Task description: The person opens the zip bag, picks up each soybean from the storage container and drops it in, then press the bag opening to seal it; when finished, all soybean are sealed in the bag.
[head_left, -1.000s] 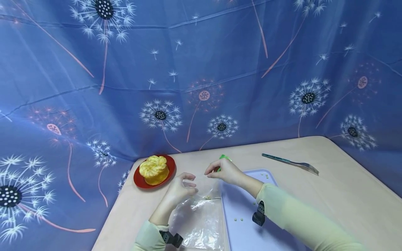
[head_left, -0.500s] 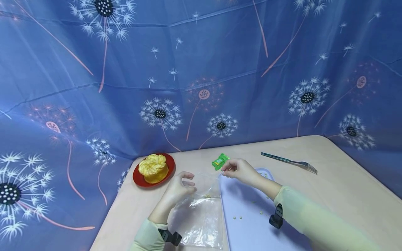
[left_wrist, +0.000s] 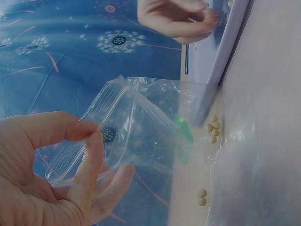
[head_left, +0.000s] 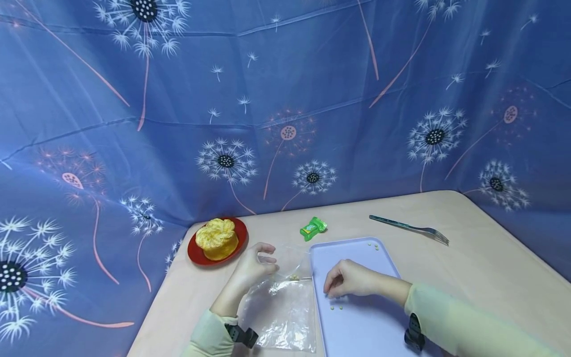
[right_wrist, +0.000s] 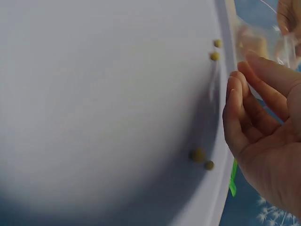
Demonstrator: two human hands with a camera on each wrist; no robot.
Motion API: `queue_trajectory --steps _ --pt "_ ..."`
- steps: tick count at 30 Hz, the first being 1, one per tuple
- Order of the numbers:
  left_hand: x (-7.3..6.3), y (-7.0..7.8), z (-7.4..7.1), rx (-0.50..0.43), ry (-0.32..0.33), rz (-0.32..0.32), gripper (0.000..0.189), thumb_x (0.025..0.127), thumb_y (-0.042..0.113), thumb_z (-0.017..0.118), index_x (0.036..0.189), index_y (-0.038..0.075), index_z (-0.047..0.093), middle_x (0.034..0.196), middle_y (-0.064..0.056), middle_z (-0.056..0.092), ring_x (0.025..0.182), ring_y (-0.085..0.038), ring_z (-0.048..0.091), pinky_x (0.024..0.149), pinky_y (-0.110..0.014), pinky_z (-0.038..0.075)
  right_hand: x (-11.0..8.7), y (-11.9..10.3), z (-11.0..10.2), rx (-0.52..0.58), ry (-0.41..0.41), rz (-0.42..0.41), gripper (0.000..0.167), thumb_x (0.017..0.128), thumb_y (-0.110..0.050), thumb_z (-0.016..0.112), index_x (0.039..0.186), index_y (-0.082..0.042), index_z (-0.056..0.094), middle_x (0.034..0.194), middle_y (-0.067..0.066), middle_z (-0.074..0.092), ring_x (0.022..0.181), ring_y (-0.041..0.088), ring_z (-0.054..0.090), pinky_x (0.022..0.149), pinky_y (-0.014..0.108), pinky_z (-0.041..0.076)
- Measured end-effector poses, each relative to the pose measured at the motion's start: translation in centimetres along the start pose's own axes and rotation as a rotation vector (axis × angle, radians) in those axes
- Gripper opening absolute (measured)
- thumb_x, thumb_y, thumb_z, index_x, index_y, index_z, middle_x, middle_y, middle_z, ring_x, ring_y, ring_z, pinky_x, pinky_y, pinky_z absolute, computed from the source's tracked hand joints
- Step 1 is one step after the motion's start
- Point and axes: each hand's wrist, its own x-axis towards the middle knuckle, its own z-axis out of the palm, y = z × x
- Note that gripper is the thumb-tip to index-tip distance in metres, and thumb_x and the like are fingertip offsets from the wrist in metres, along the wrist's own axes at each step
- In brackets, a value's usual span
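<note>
My left hand (head_left: 251,270) pinches the zip edge of a clear plastic zip bag (head_left: 287,317) between thumb and forefinger, its mouth spread apart. Several small pale-yellow balls, like dried peas (left_wrist: 214,126), lie inside the bag on the table. To the right of the bag is a lavender tray (head_left: 361,327) with a few more such balls (right_wrist: 215,56) on it. Low over the tray's left part, my right hand (head_left: 354,278) has its fingers bent downward, close to two balls (head_left: 332,308). In the right wrist view, nothing shows between its thumb and fingertips.
A green wrapped candy (head_left: 314,228) lies behind the tray. Farther right is a fork (head_left: 408,228) with a teal handle. At the back left, a red plate (head_left: 241,233) holds a yellow bun (head_left: 217,240). A blue dandelion-print cloth (head_left: 285,99) hangs behind the table.
My right hand has left the bag's mouth, moving right and then toward me over the tray, uncovering the candy. The left hand has kept its grip on the bag.
</note>
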Motion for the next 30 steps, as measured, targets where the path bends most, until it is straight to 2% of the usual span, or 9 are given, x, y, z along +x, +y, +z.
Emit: queue_trajectory --steps 2,8,18,24,30 --pt "0.0 0.0 0.0 -0.007 -0.001 0.003 0.049 0.077 -0.004 0.077 0.123 -0.008 0.059 0.111 -0.024 0.068 0.093 -0.029 0.071 0.073 -0.035 0.060 -0.2 0.1 0.5 -0.036 -0.012 -0.003 0.008 0.081 -0.001 0.082 0.086 -0.006 0.078 0.076 -0.006 0.072 0.066 0.001 0.062 0.061 0.020 0.054" --pt "-0.1 0.2 0.0 -0.016 -0.003 0.012 0.051 0.077 -0.003 0.077 0.125 -0.010 0.058 0.118 -0.027 0.065 0.094 -0.029 0.071 0.073 -0.035 0.060 -0.3 -0.1 1.2 -0.106 -0.019 -0.033 0.013 0.077 0.000 0.085 0.081 -0.009 0.077 0.068 -0.009 0.067 0.060 -0.002 0.057 0.055 0.020 0.052" --pt "0.0 0.2 0.1 -0.017 -0.004 0.011 0.051 0.077 -0.004 0.077 0.125 -0.009 0.058 0.115 -0.025 0.066 0.093 -0.029 0.071 0.073 -0.035 0.061 -0.3 0.0 1.7 -0.177 0.009 -0.070 0.017 0.077 0.002 0.084 0.076 -0.012 0.075 0.068 -0.012 0.066 0.061 -0.004 0.055 0.056 0.019 0.052" --pt "-0.2 0.2 0.0 -0.009 0.008 0.009 0.051 0.077 -0.003 0.077 0.124 -0.008 0.059 0.113 -0.021 0.067 0.094 -0.029 0.071 0.072 -0.036 0.060 0.3 -0.4 0.7 -0.137 0.046 -0.042 0.017 0.078 0.006 0.079 0.077 -0.010 0.076 0.071 -0.010 0.069 0.064 -0.001 0.059 0.060 0.021 0.055" --pt "-0.2 0.0 -0.1 -0.015 0.006 0.010 0.051 0.077 -0.003 0.077 0.124 -0.007 0.059 0.114 -0.022 0.067 0.095 -0.030 0.071 0.073 -0.036 0.060 2.0 -1.9 -1.4 -0.127 0.135 -0.063 0.012 0.083 0.002 0.075 0.083 -0.009 0.077 0.079 -0.009 0.071 0.072 0.003 0.064 0.068 0.026 0.056"
